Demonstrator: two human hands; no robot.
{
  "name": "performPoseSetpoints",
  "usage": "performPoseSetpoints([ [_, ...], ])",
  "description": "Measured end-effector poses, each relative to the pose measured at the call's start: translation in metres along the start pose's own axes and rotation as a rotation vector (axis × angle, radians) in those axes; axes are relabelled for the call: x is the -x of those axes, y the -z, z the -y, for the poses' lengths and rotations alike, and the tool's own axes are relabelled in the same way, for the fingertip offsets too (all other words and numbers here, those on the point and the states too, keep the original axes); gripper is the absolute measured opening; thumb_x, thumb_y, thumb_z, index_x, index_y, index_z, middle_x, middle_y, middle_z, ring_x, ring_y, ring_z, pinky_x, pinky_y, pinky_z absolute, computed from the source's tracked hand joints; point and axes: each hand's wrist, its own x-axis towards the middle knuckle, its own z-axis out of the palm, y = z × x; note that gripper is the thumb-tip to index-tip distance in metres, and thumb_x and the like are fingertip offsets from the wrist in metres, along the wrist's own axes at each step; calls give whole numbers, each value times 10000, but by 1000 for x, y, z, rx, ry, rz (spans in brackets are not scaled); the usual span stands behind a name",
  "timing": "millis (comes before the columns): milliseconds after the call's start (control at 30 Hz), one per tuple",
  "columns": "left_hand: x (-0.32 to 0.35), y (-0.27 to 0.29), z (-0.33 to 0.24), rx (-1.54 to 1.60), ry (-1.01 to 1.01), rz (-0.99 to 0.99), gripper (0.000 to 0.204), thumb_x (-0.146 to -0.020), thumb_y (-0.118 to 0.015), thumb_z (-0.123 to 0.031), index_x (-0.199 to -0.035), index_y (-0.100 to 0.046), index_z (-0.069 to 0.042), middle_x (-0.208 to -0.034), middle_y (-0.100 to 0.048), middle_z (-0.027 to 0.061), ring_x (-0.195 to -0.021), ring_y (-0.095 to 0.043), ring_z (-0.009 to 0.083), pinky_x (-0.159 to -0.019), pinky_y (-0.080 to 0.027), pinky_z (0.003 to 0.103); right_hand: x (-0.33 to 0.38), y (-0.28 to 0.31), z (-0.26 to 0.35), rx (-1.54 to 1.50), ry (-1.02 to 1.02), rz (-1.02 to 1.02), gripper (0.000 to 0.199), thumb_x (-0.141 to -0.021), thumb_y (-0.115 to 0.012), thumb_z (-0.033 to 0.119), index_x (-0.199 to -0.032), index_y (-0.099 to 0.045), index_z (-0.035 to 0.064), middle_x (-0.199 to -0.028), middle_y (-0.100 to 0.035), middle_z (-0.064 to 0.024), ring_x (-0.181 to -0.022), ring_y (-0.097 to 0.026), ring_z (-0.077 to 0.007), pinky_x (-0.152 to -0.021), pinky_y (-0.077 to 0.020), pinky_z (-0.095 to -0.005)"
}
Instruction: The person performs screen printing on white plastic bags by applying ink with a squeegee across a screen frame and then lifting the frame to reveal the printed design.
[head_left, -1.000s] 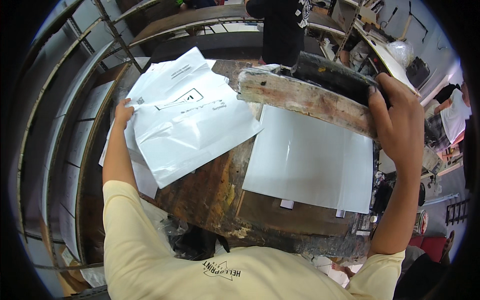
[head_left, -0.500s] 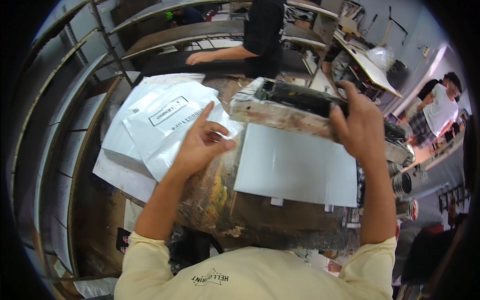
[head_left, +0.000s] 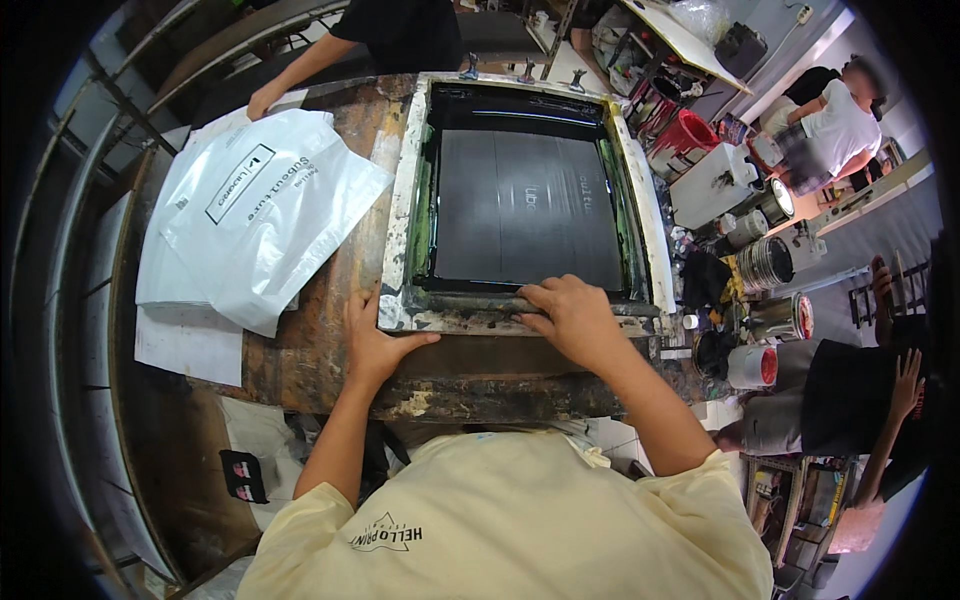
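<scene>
A screen-printing frame [head_left: 398, 220] with ink-stained pale wooden sides lies flat on the worktable. Its dark mesh [head_left: 520, 215] carries faint lettering, and black ink lines the inner edges. Along the near inside edge lies a squeegee [head_left: 465, 302], a long dark bar. My right hand [head_left: 575, 318] has its fingers closed over the squeegee's right half. At the frame's near left corner is my left hand [head_left: 372, 343], thumb and fingers apart, resting against the wood. Left of the frame, printed white plastic bags [head_left: 265, 215] lie in a pile. Whatever is under the frame is hidden.
A co-worker's hand [head_left: 262, 103] touches the pile's far edge. Hinge clamps [head_left: 527, 70] stand at the frame's far side. Paint cans [head_left: 765, 265] and a red bucket [head_left: 685, 135] crowd the right. Shelving [head_left: 115, 330] runs along the left. Other people are at the right.
The raised frame has come down flat, covering the white sheet beneath. My right hand has moved nearer me onto the squeegee; my left hand has left the bags for the frame's corner.
</scene>
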Motion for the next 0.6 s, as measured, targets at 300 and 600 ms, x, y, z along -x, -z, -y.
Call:
performPoseSetpoints([
  [300,-5,4,-3,-149,-20,97,1148,-498,-1069,-502,-1446,-655,-5,-1078,-563,113,-1090,-546,339,-1026,-445,482,-37,-32,-23,110,80,-118,460,-830,-885,301,-1211,-740,87,-1082,-716,-66,-984,-676,-291,-799,-590,-410],
  [600,-4,5,-2,-72,56,101,1096,-458,-1084,-505,-1367,-699,-28,-1094,-543,91,-1059,-524,309,-959,-459,459,-211,-39,-130,193,165,-295,336,-927,-810,407,-1110,-740,134,-983,-689,-70,-949,-688,-311,-756,-588,-451],
])
